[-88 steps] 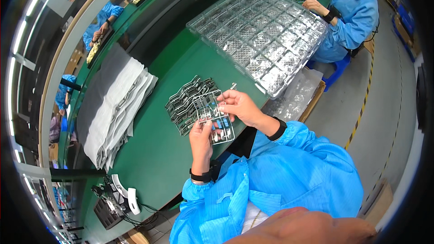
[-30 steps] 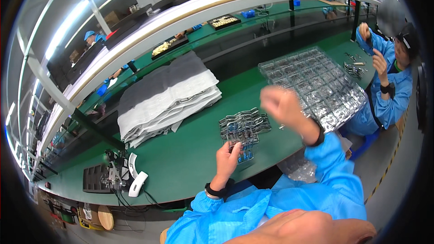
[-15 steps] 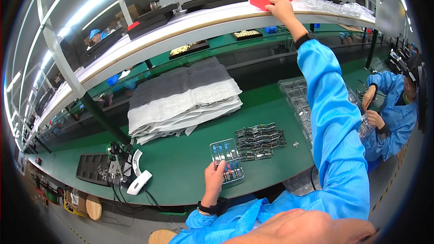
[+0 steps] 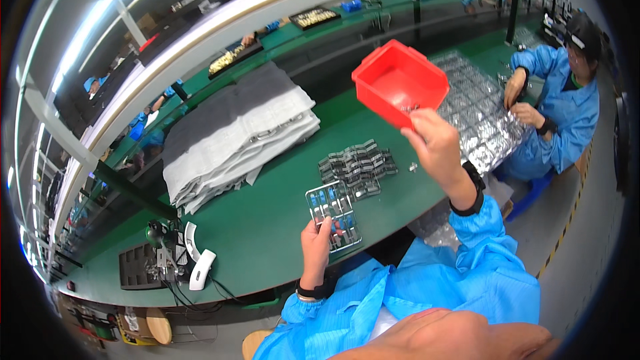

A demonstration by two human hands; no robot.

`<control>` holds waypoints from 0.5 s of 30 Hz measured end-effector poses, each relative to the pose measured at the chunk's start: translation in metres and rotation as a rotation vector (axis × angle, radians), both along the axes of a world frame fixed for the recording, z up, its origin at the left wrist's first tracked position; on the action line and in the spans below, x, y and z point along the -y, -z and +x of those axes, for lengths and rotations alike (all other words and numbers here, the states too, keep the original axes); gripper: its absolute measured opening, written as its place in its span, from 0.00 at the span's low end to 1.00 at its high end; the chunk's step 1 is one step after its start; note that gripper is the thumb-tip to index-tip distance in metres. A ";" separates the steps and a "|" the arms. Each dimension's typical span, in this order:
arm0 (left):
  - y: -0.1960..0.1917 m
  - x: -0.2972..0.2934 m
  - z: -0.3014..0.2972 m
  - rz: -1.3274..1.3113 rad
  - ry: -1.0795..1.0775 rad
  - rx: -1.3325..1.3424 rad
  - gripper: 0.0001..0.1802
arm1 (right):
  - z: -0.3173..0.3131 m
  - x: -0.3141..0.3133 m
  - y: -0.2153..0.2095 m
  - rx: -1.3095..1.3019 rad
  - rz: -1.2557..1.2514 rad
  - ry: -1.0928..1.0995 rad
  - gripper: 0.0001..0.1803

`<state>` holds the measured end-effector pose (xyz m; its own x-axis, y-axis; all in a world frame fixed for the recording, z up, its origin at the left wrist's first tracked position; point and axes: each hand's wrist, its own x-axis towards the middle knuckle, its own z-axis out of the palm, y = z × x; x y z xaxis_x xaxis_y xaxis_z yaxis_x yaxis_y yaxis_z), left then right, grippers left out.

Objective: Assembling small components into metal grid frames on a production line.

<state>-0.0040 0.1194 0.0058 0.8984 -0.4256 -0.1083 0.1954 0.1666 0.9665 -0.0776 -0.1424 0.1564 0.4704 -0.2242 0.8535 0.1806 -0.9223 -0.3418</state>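
My right hand point(image 4: 437, 143) grips the near rim of a red plastic bin point(image 4: 407, 80), raised above the bench and tilted so that its inside shows. A few tiny parts lie in the bin, too small to name. My left hand point(image 4: 317, 243) holds a clear tray point(image 4: 333, 217) with blue, white and red pieces in its slots, at the bench's front edge. Just beyond that tray, a cluster of dark metal-and-plastic clip-like parts point(image 4: 359, 167) lies on the green bench. One small loose part point(image 4: 413, 168) rests to their right.
Layered white and grey sheets point(image 4: 240, 137) are stacked at the back left. A black compartment tray point(image 4: 139, 267) and a small fixture point(image 4: 170, 250) with a white curved piece stand at left. Clear trays point(image 4: 477, 103) lie at right, beside a co-worker point(image 4: 560, 100). A shelf point(image 4: 267, 17) runs overhead.
My right hand has brought the red bin down from the overhead shelf toward me, tipping its opening into sight. My left hand keeps hold of the clear tray. The view has shifted.
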 end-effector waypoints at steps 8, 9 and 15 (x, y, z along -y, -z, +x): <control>0.014 0.002 -0.009 0.133 -0.020 -0.070 0.10 | -0.053 -0.022 0.104 -0.222 -0.046 -0.060 0.13; 0.021 0.003 -0.008 0.093 -0.035 -0.062 0.09 | -0.055 -0.020 0.110 -0.225 -0.062 -0.064 0.15; 0.033 0.003 -0.003 0.042 -0.133 -0.128 0.08 | -0.054 -0.017 0.133 -0.224 -0.054 -0.055 0.16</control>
